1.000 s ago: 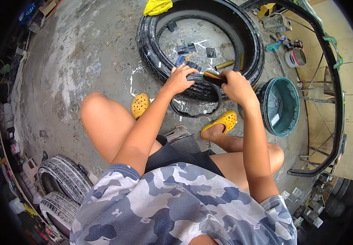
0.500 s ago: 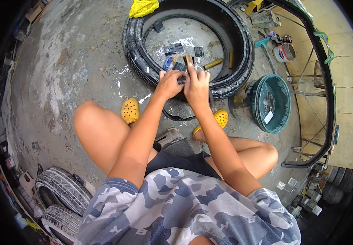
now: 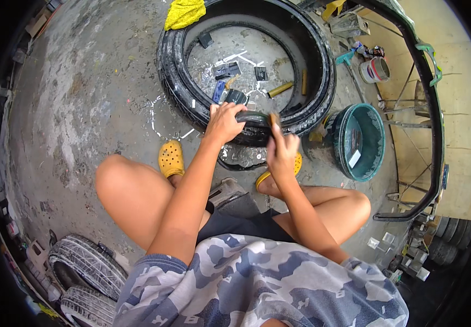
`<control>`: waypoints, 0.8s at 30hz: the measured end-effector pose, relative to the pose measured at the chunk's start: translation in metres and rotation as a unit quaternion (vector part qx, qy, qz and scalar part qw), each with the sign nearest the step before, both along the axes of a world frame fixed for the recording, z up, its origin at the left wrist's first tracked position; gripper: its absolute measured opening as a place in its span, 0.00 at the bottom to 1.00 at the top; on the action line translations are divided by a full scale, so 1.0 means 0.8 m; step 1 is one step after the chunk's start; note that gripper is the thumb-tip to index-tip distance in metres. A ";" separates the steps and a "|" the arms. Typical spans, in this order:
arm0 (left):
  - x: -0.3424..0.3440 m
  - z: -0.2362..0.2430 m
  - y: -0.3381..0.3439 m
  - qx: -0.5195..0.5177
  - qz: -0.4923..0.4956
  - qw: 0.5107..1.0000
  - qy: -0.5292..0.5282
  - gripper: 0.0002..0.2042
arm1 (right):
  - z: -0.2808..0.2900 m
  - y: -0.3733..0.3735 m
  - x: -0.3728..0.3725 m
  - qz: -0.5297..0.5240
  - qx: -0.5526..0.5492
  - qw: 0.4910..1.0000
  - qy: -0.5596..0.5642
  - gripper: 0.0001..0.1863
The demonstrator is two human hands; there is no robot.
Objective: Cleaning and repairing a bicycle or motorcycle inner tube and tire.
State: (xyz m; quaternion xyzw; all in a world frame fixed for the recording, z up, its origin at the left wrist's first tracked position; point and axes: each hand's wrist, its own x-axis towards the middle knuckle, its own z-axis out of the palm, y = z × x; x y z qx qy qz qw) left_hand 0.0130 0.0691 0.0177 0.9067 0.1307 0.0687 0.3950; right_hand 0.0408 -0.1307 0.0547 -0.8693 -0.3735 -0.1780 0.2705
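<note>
A large black tyre [image 3: 171, 90] lies on its side on the floor in front of me. My left hand [image 3: 225, 124] is closed on a black rubber strip [image 3: 254, 116] at the tyre's near rim. In my right hand [image 3: 283, 150], fingers closed, is a small brown-edged tool [image 3: 273, 118], blurred by motion, touching or just beside the strip's right end; its exact kind cannot be made out. Below the rim, a black loop [image 3: 238, 168] hangs between my feet; whether it joins the strip is hidden. Dark patches [image 3: 227, 71] and a brass-coloured tube [image 3: 280, 89] lie inside the tyre's ring.
A yellow cloth [image 3: 185, 13] drapes over the tyre's far left. To the right stand a teal bucket [image 3: 378, 143], a white paint pail [image 3: 374, 71] and a black-edged frame [image 3: 441, 120]. More tyres [image 3: 88, 264] lie at lower left. Yellow clogs [image 3: 171, 158] are on my feet.
My right hand has moved right and toward me with the tool, away from the left hand, baring the strip between them. The left hand still holds the strip. The view has shifted slightly.
</note>
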 end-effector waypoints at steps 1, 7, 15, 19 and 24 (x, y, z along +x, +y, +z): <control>-0.003 0.003 -0.005 0.006 -0.001 1.000 -0.003 0.15 | 0.008 -0.021 -0.009 -0.005 0.015 1.000 0.025 0.31; 0.010 -0.008 0.000 -0.043 0.001 0.999 0.000 0.16 | 0.006 0.105 0.030 0.053 0.000 0.999 -0.002 0.28; 0.005 0.005 -0.006 0.025 -0.004 1.000 0.005 0.14 | 0.015 -0.029 0.011 -0.023 0.036 0.993 0.113 0.27; 0.008 -0.015 -0.010 -0.010 0.026 0.998 -0.049 0.12 | 0.019 0.099 0.040 0.040 0.005 0.998 0.040 0.26; -0.002 0.007 0.001 0.015 0.017 0.999 0.025 0.15 | 0.010 0.018 0.012 0.005 0.036 0.998 0.043 0.28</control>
